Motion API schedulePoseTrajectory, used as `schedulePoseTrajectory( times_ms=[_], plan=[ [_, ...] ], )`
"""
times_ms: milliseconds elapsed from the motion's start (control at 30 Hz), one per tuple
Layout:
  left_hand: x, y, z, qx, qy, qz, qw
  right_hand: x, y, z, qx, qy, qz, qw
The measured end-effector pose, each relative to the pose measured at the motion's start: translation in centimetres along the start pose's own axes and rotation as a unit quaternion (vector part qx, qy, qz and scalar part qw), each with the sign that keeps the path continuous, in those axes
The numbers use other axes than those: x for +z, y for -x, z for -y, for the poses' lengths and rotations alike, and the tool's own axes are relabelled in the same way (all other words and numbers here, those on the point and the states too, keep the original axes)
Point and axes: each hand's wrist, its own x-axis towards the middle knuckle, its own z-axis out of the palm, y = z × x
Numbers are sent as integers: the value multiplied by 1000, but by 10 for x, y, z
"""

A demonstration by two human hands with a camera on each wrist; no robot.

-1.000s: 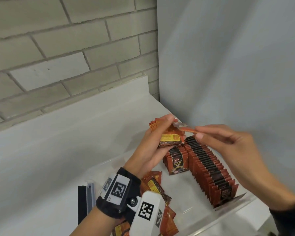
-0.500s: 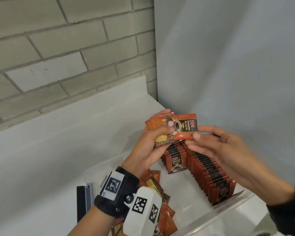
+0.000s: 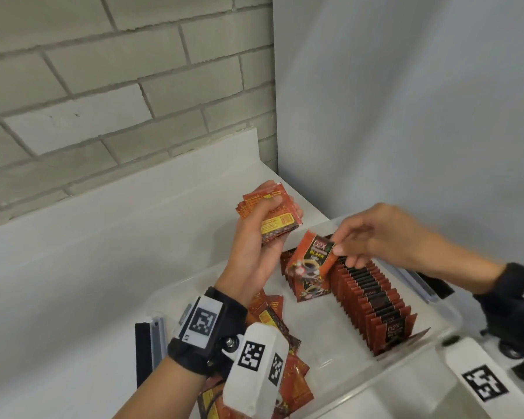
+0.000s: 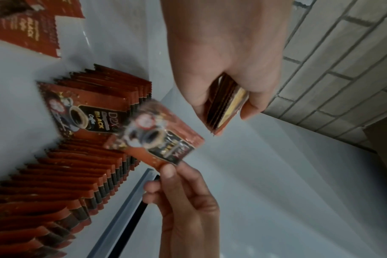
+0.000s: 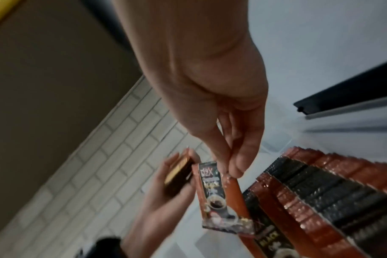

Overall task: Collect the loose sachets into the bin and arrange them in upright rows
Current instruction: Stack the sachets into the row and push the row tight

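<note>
My left hand point(image 3: 270, 219) grips a small stack of red coffee sachets point(image 3: 273, 217) above the far end of the clear plastic bin point(image 3: 412, 362). My right hand point(image 3: 345, 252) pinches a single sachet point(image 3: 312, 257) by its top corner and holds it tilted just above the short second row point(image 3: 310, 287). A long upright row of sachets point(image 3: 372, 300) fills the bin's right side. Loose sachets point(image 3: 288, 376) lie in a heap at the near left of the bin. The left wrist view shows the stack point(image 4: 225, 104) and the pinched sachet point(image 4: 161, 137); the right wrist view shows the same sachet point(image 5: 221, 197).
The bin stands on a white counter point(image 3: 103, 267) in a corner between a brick wall point(image 3: 103, 86) and a grey panel point(image 3: 406, 116). Black and grey strips point(image 3: 150, 346) lie left of the bin, another strip point(image 3: 427, 285) at its right rim.
My right hand has taken one sachet off the stack in my left hand and carried it down and right toward the short row. The left hand stays raised with the stack.
</note>
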Motion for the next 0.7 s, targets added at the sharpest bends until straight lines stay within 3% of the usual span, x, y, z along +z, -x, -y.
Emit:
schedulePoseTrajectory(
  times_ms=[233, 700],
  plan=[
    [1, 1, 1, -5, 2, 4, 1000, 24, -20, 6, -97, 295, 18, 950],
    [3, 4, 2, -19, -8, 18, 1000, 34, -23, -2, -105, 375, 65, 919]
  ],
)
